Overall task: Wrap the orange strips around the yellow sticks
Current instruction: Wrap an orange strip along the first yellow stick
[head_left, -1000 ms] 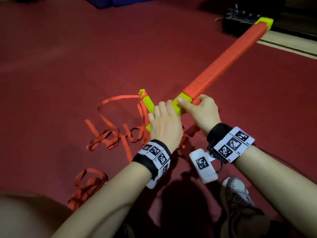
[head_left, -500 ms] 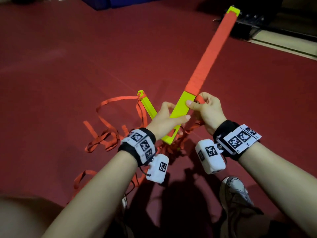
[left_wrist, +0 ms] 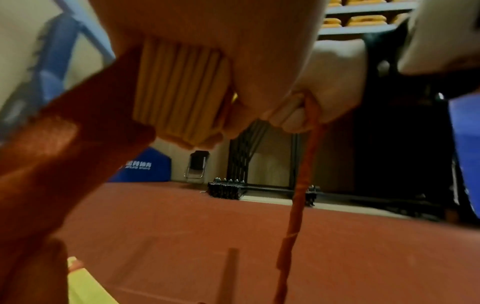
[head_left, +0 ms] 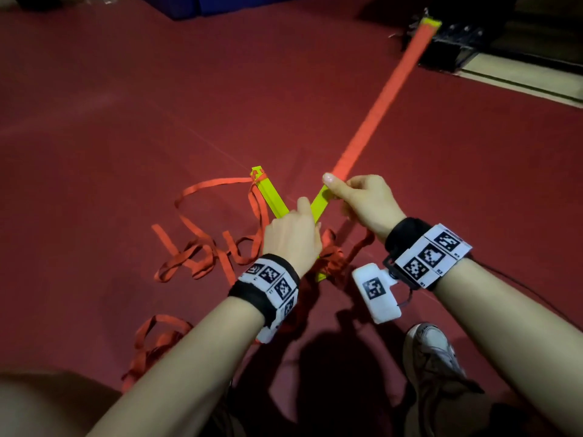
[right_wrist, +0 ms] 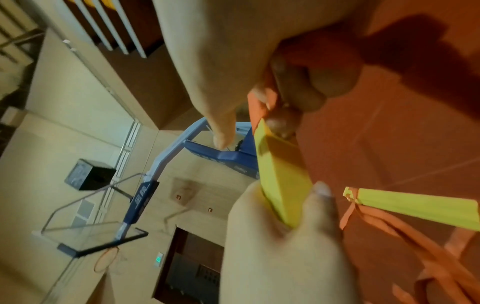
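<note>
Mostly orange-wrapped yellow stick (head_left: 372,121), raised

Both hands (head_left: 291,234) (head_left: 367,200) curled, gripping.

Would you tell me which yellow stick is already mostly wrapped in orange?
The long stick held in both hands; only its near end is bare. The short stick on the floor is almost all yellow.

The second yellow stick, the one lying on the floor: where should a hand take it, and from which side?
Probably the bare yellow middle of the second yellow stick, from above and from its left edge. Its far tip carries a tied orange strip, and its near end disappears behind the left hand. It lies flat on the red floor, so fingers would pinch its long edges.
</note>
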